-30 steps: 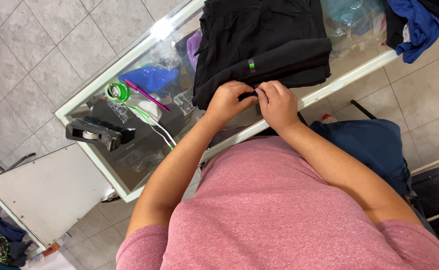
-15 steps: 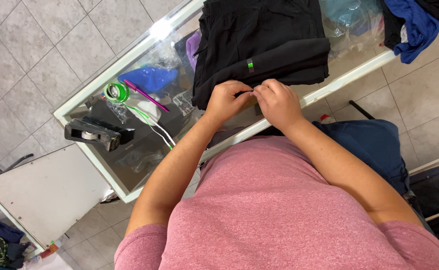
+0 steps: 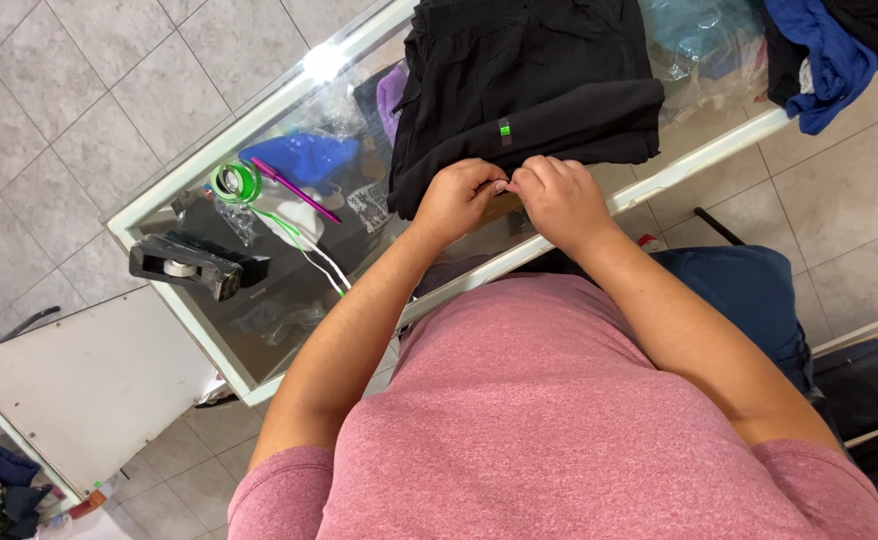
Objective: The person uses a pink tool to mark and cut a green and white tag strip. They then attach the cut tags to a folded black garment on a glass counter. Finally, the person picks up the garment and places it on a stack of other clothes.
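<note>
Black garment [image 3: 529, 90], folded, on the glass counter [image 3: 259, 330] just beyond both hands, near edge touching the fingertips. Nearest the body: left hand [image 3: 459, 198] and right hand [image 3: 557, 195] brought close together, knuckles up, fingers curled, tips meeting at the garment's front fold. Seemingly pinching something small between them at that edge; too small and too hidden by the fingers to name. Neither hand spread flat.

Judged from the lie of things: folding apparently done, since cloth sits stacked in neat layers with a small green tag [image 3: 504, 131] showing on the top roll just beyond the hands. Fine work at the edge seemingly in hand and not finished, both hands occupied with it. Garment not bagged or moved off the counter.

Left of the hands, further off: pink pen [image 3: 294, 188], green tape roll [image 3: 235, 181] with a loose green strip and a white cord trailing toward the body, then a black tape dispenser [image 3: 184, 266] near the counter's left corner. All untouched.

Beyond and right of the hands: blue cloth [image 3: 824, 60] hanging off the counter's far end. Below the counter top, blue and purple items visible through the glass.
</note>
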